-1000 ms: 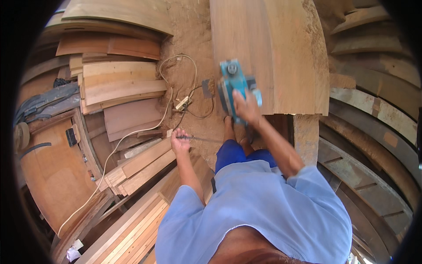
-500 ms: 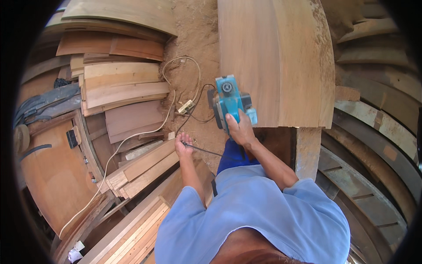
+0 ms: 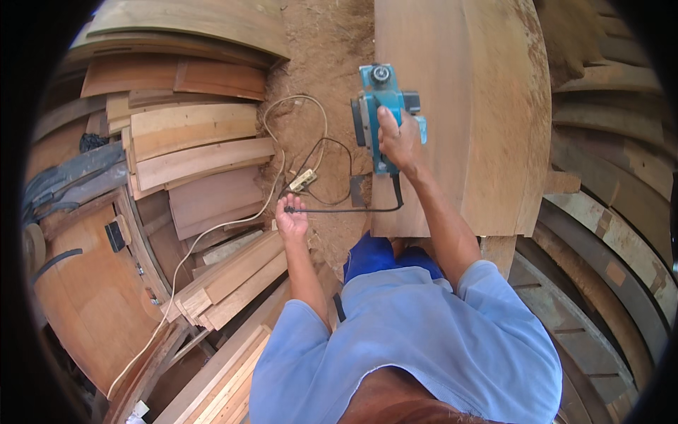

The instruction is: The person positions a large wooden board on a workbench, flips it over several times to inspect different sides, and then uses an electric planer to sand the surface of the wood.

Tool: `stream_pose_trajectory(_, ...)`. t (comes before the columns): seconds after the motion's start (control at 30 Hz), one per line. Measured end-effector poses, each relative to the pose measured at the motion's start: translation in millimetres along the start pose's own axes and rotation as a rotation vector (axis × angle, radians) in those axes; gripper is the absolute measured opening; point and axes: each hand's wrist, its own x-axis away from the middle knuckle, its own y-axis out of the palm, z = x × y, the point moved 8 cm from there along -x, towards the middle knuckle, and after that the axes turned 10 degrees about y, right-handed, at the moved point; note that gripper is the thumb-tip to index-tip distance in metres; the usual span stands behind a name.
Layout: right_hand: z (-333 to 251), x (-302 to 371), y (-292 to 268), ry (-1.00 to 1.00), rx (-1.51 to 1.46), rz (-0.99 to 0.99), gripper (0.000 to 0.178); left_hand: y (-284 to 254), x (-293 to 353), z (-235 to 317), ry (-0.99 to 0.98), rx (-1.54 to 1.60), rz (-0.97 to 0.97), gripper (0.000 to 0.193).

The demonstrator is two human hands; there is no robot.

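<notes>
My right hand [image 3: 401, 141] is wrapped round the rear handle of a turquoise electric planer [image 3: 376, 95]. The planer is held over the left edge of a wide wooden board [image 3: 441, 56]; whether it touches the wood I cannot tell. From its back end a black power cord [image 3: 346, 210] runs left to my left hand [image 3: 293, 220]. That hand is palm up, its fingers curled around the cord. Just beyond it, on the sandy ground, lies a pale power strip [image 3: 302, 181].
A cream extension cable [image 3: 212, 235] winds across the ground and over stacked planks [image 3: 205, 148] on the left. A wooden door-like panel [image 3: 92, 290] leans at far left. Several long boards [image 3: 600, 219] stand along the right side.
My right hand has carried the planer forward and slightly right, over the board's edge, turning it straighter. The black cord is now stretched between the planer and my left hand, which stays nearly in place.
</notes>
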Motion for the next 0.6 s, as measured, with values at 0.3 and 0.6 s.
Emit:
stream_pose_trajectory(0.3,-86,-127,-3,0.006,-0.102,-0.005,0.048,82,-11,2,-0.066,0.254,-0.122,0.019)
stream_pose_trajectory(0.6,-109,-249,-39,0.087,-0.192,-0.183,0.047,230,62,-48,0.399,-0.79,-0.851,0.051)
